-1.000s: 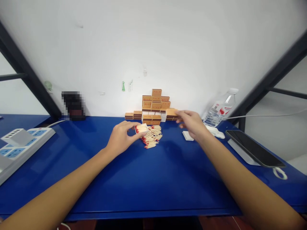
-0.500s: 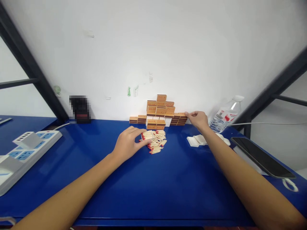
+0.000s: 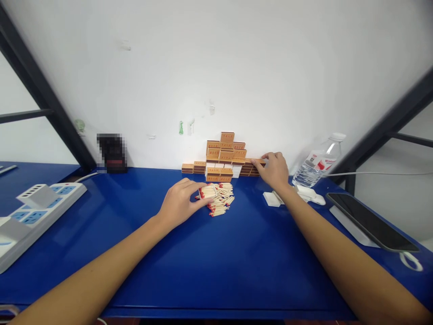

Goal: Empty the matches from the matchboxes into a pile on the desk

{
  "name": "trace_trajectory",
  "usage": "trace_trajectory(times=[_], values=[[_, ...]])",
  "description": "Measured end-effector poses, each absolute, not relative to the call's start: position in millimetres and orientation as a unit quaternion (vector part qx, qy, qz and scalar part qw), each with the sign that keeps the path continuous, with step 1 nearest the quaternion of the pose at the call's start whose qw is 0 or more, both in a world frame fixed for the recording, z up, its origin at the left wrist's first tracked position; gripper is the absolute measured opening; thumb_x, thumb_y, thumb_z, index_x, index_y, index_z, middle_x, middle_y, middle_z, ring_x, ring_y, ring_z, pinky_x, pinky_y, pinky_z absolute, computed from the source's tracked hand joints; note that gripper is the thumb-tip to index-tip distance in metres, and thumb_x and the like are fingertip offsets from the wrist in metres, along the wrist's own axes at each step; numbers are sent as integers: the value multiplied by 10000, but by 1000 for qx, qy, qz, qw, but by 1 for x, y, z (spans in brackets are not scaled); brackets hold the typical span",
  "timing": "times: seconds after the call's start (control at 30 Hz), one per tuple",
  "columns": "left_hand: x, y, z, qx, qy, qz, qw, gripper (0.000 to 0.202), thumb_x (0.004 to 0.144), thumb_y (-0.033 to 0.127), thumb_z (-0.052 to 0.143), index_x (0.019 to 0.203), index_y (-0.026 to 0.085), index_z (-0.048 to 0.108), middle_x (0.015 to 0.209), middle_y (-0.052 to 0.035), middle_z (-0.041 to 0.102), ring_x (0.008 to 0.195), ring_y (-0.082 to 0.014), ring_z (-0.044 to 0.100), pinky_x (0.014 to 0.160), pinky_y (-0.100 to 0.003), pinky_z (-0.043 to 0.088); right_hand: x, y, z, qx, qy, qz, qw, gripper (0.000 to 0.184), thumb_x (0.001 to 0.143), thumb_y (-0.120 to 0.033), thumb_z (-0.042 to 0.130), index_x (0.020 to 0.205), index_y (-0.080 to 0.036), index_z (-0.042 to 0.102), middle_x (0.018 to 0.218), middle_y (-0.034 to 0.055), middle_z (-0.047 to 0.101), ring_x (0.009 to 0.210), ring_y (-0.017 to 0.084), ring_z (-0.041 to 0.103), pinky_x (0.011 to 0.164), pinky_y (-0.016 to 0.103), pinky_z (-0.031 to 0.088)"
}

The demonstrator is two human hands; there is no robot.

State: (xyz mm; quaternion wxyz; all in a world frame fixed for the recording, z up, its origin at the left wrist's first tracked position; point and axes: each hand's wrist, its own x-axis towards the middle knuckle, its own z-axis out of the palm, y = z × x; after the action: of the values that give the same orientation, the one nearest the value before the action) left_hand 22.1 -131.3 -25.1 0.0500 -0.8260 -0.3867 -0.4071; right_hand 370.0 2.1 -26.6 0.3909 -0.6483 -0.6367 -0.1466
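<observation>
A stack of orange matchboxes point(image 3: 226, 152) stands against the white wall at the back of the blue table point(image 3: 216, 253). In front of it lies a pile of red-tipped matches point(image 3: 220, 201). My left hand point(image 3: 179, 202) rests at the pile's left side, its fingers closed on a small open tray of matches point(image 3: 207, 192). My right hand point(image 3: 274, 169) reaches to the low row of matchboxes point(image 3: 253, 166) at the stack's right end and its fingers touch the top box there.
White empty trays point(image 3: 272, 198) lie by my right wrist. A water bottle point(image 3: 318, 161) stands at the right, a phone on a stand point(image 3: 370, 221) nearer. A white power strip point(image 3: 32, 212) lies at the left, a dark object point(image 3: 111, 153) by the wall.
My right hand carried an orange matchbox to the right end of the stack and now rests on the row there. My left hand has stayed at the match pile.
</observation>
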Motion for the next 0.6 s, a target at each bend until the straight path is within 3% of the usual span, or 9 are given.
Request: trace_trajectory(times=[0.1, 0.17, 0.27, 0.37, 0.6], values=[[22, -131, -25, -827, -383, -409, 38, 386, 901, 473, 780, 1172, 199, 753, 1040, -72, 787, 913, -236, 698, 831, -393, 577, 363, -11, -12, -613, -640, -177, 428, 371, 937, -513, 604, 1042, -163, 668, 1141, 194, 623, 1098, 350, 575, 936, 473, 467], [22, -130, -25, -829, -378, -412, 25, 391, 893, 464, 791, 1183, 205, 753, 1059, -72, 786, 928, -237, 693, 846, -400, 574, 351, -29, 2, -595, -645, -135, 461, 338, 940, -496, 594, 982, -173, 686, 1048, 166, 669, 1002, 318, 608, 895, 452, 473], [22, -130, -24, -831, -371, -415, 1, 413, 877, 476, 802, 1198, 222, 756, 1051, -63, 785, 917, -234, 679, 838, -401, 568, 320, -66, 17, -561, -689, 144, 436, 416, 903, -576, 629, 807, -178, 705, 790, 97, 696, 734, 232, 603, 707, 368, 467], [23, -130, -24, -831, -365, -419, -17, 421, 865, 481, 809, 1210, 244, 759, 1027, -56, 781, 899, -229, 662, 817, -387, 558, 285, -101, 17, -460, -737, 354, 348, 504, 904, -652, 625, 773, -175, 723, 773, 66, 697, 672, 173, 563, 641, 321, 424], [27, -130, -23, -838, -364, -406, -27, 414, 849, 447, 831, 1207, 252, 764, 989, -45, 777, 876, -222, 639, 798, -368, 530, 258, -117, -3, -415, -707, 477, 317, 516, 862, -671, 689, 881, -160, 763, 726, 18, 647, 632, 130, 502, 598, 289, 387]])
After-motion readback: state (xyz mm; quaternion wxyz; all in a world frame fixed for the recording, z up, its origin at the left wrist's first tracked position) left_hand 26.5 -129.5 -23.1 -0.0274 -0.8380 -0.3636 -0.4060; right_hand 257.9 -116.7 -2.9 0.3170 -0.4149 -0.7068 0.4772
